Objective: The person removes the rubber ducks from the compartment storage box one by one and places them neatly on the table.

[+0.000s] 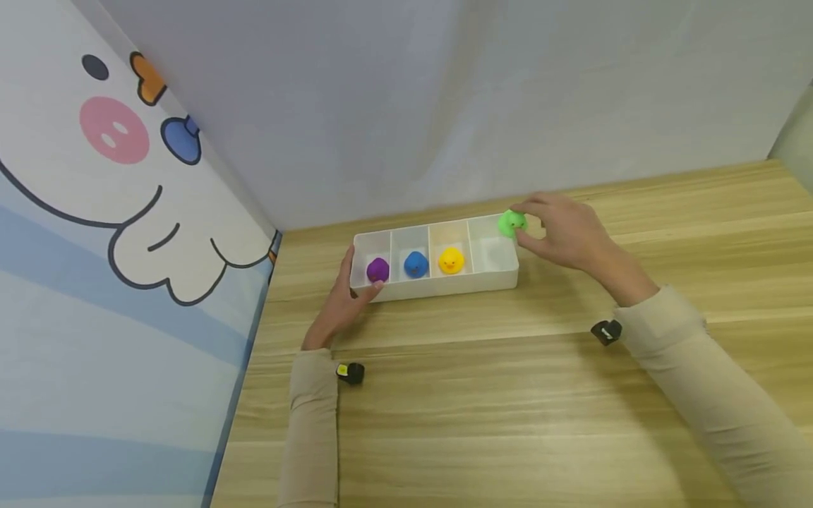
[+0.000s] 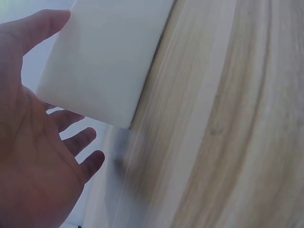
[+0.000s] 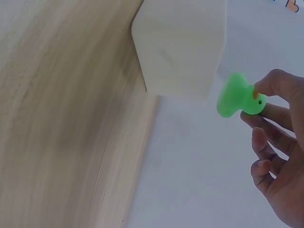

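Note:
A white divided box stands on the table, with a purple rubber duck, a blue rubber duck and a yellow rubber duck each in its own compartment. My left hand holds the box's left end, thumb at the front wall and fingers around the end. In the left wrist view, that thumb touches the white wall. Above the far right corner of the rightmost compartment, my right hand pinches a green rubber duck between thumb and fingers. The right wrist view shows the green duck beside the box's end.
The wooden table runs up to a pale wall just behind the box. On the left stands a panel with a cartoon pig print. A small black device sits at the left wrist, another black device at the right.

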Available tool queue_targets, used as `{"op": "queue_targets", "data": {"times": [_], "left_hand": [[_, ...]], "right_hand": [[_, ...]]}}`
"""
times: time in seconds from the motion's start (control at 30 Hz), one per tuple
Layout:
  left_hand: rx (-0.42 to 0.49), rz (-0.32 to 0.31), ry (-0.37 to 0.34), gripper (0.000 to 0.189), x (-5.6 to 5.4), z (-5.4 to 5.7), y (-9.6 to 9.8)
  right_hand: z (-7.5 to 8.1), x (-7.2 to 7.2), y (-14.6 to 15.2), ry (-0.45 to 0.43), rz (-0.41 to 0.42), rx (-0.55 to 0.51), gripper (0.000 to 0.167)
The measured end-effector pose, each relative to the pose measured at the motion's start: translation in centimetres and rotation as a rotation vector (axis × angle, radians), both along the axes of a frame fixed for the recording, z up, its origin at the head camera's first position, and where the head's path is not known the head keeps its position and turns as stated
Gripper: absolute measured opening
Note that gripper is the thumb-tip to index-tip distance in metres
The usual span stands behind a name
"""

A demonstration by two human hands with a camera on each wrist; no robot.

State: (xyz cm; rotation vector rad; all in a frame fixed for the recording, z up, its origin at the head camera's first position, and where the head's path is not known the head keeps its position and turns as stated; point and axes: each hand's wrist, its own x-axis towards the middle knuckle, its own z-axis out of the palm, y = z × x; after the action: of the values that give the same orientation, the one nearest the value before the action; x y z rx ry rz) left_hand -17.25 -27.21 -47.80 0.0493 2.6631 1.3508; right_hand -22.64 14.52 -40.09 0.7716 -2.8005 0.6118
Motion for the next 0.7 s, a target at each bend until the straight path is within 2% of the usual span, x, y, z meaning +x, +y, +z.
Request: {"op": "queue_targets", "data": {"times": [0.2,0.43,0.7], "left_hand": [[0.035,-0.003,-0.004,0.099,-0.1,0.2,0.2],[0.078,-0.003,-0.015,0.098,-0.2,-0.1,0.2],[0.104,0.0,-0.053,0.099,-0.3,0.1,0.2]], "right_hand": [[-0.3,-0.4,0.8,-0.008,-0.012,-0.007,0.04],[-0.5,-0.5,1.8,-0.016,-0.048,-0.003,0.041],[-0.7,-0.6,2.8,-0.015,-0.065,-0.009,0.04]]}}
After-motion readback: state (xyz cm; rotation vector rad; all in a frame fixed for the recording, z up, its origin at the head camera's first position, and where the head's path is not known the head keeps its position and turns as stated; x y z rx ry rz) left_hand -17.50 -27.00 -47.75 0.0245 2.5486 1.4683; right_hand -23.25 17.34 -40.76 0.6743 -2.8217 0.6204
